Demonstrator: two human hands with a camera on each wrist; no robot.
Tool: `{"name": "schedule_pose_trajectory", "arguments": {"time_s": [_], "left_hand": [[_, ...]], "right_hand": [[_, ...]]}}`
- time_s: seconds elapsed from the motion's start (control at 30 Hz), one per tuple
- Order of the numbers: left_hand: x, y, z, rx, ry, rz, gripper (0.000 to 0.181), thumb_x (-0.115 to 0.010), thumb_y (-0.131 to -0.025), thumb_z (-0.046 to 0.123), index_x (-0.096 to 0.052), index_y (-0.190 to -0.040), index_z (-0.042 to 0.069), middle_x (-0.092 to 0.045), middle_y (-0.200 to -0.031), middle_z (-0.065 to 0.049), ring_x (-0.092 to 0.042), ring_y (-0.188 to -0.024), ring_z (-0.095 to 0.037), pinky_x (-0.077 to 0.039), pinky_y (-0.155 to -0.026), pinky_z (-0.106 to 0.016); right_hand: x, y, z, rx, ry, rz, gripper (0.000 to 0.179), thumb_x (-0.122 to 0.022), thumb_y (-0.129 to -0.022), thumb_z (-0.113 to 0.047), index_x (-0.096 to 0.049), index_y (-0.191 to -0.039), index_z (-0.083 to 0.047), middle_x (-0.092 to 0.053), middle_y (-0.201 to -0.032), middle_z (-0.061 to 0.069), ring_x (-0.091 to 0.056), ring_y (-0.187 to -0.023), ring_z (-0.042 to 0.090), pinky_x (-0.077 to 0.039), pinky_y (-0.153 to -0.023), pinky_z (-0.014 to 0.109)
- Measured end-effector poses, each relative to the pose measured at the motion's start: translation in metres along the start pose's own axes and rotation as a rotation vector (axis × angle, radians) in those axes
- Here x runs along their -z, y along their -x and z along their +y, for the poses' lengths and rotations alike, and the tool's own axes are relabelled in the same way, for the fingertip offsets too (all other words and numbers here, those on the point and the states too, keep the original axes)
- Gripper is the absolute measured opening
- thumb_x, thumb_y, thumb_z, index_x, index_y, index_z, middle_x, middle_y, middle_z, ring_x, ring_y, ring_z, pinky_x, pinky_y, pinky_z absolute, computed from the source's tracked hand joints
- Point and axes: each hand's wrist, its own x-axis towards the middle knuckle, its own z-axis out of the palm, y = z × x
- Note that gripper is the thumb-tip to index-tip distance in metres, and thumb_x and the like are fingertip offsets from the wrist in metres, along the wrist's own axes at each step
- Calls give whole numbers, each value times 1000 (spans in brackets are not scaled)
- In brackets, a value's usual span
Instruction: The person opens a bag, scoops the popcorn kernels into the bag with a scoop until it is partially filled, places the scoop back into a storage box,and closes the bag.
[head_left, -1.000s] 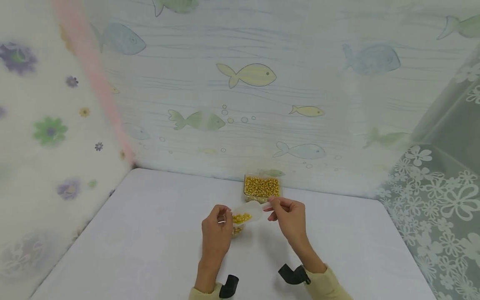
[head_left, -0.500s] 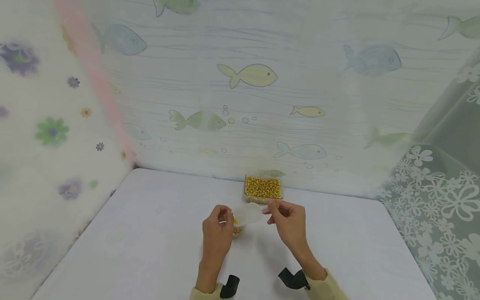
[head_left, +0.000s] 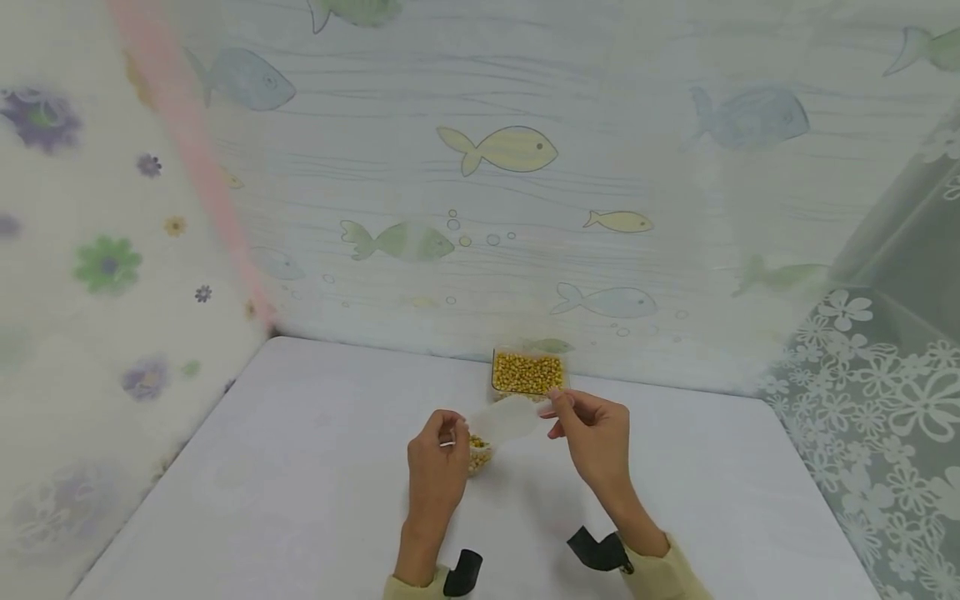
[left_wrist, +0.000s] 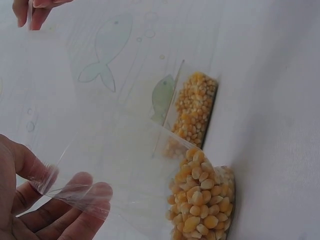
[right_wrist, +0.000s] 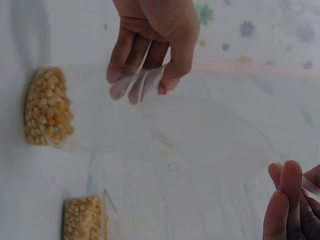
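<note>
My left hand (head_left: 437, 458) pinches the rim of a clear plastic bag (left_wrist: 135, 190), thumb and fingers closing on the film in the left wrist view. Yellow corn kernels (left_wrist: 202, 202) fill the bag's bottom, which stands on the table. Between thumb and fingers, my right hand (head_left: 600, 437) grips the handle of a whitish translucent scoop (head_left: 513, 417). The scoop is tilted toward the bag's mouth, its tip by the left hand. No kernels show in it in the head view. In the right wrist view, scoop and film overlap, so their border is hard to tell.
Behind the hands, a clear rectangular container (head_left: 492, 385) full of corn kernels stands near the table's back edge. A white cloth covers the table (head_left: 315, 467). A fish-patterned curtain (head_left: 390, 292) rises just behind it, with a flowered one (head_left: 67, 333) at left.
Kernels seen in the scoop a second ago have gone from it. The scoop tipped toward the bag, and now my right hand has shifted slightly right and up. My left hand stays nearly in place.
</note>
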Motion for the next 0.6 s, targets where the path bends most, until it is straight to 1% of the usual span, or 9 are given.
{"name": "schedule_pose_trajectory", "arguments": {"time_s": [0.07, 0.17, 0.23, 0.3, 0.4, 0.5, 0.6], "left_hand": [[0, 0, 0, -3, 4, 3, 8, -61, -99, 5, -67, -95, 2, -73, -92, -14, -73, -82, -20, -58, -69, -27], [0, -1, -1, -5, 11, 9, 8, -61, -99, 4, -67, -95, 2, -73, -91, -14, -74, -82, -24, -58, -68, -26], [0, -1, -1, -2, 18, 9, 8, -60, -99, 5, -67, -95, 2, -73, -91, -12, -74, -82, -26, -58, -68, -25], [0, -1, -1, 4, 25, 6, 8, -60, -99, 5, -67, -95, 4, -73, -91, -10, -74, -83, -28, -58, -68, -25], [1, -1, -1, 10, 25, 7, 8, -60, -99, 5, -66, -94, 5, -72, -90, -8, -74, -82, -28, -58, -68, -25], [1, 0, -2, 19, 16, 13, 8, -61, -99, 5, -67, -94, 7, -72, -90, -7, -74, -81, -24, -58, -67, -25], [2, -1, -1, 21, 8, 15, 9, -61, -99, 4, -67, -93, 7, -71, -90, -7, -74, -81, -22, -57, -67, -25]], "right_hand": [[4, -4, -1, -9, -18, 6, 17, -68, -98, -14, -79, -96, -1, -76, -77, 13, -65, -52, 17, -52, -51, 25], [12, -13, 0, 0, -39, 44, 18, -67, -99, -12, -78, -98, 2, -76, -76, 11, -66, -52, 16, -53, -51, 24], [18, -22, 3, 27, -39, 97, 18, -66, -99, -10, -78, -99, 3, -76, -75, 9, -65, -51, 13, -53, -50, 23], [24, -33, 7, 60, -24, 153, 18, -66, -99, -10, -78, -100, 3, -76, -76, 11, -65, -50, 11, -50, -48, 20], [29, -49, 18, 106, 13, 205, 18, -66, -99, -10, -78, -100, 3, -76, -79, 18, -64, -50, 9, -50, -49, 18], [30, -63, 35, 142, 74, 204, 19, -65, -99, -11, -77, -97, 4, -75, -81, 22, -63, -51, 7, -48, -49, 17], [26, -75, 51, 181, 160, 185, 19, -65, -99, -10, -77, -94, 4, -74, -78, 20, -62, -51, 7, -48, -49, 16]]}}
